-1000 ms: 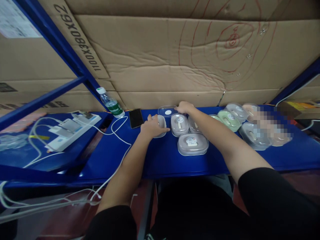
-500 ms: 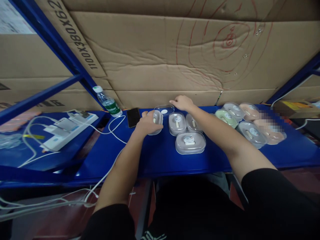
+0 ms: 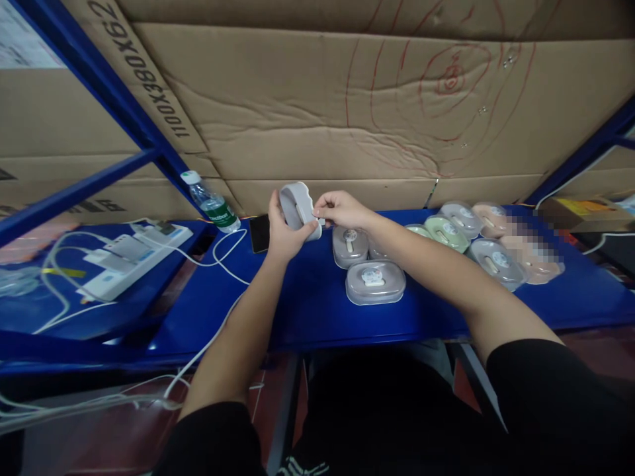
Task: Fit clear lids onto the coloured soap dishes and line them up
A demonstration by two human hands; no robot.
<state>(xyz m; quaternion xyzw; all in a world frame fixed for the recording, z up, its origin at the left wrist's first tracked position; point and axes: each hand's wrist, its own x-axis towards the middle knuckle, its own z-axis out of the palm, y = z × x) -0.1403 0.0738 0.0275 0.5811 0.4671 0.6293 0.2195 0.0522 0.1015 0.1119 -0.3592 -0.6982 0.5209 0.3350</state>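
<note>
1. One lidded container point(image 3: 376, 285) sits nearest, on the blue table point(image 3: 317, 314).
2. Left hand point(image 3: 285, 237): wrapped round an open grey tray point(image 3: 292, 206), thumb at near rim; tray tilted in the grasp, over the table.
3. Right hand point(image 3: 341, 210): narrow pinch, fingertips at tray's right edge; can't tell from where I stand what's between them.
4. Cardboard point(image 3: 278, 99) behind everything.

Workshop-like corner: blue shelf frame point(image 3: 93, 69), cardboard backing point(image 3: 278, 106), power strip point(image 3: 143, 263).
</note>
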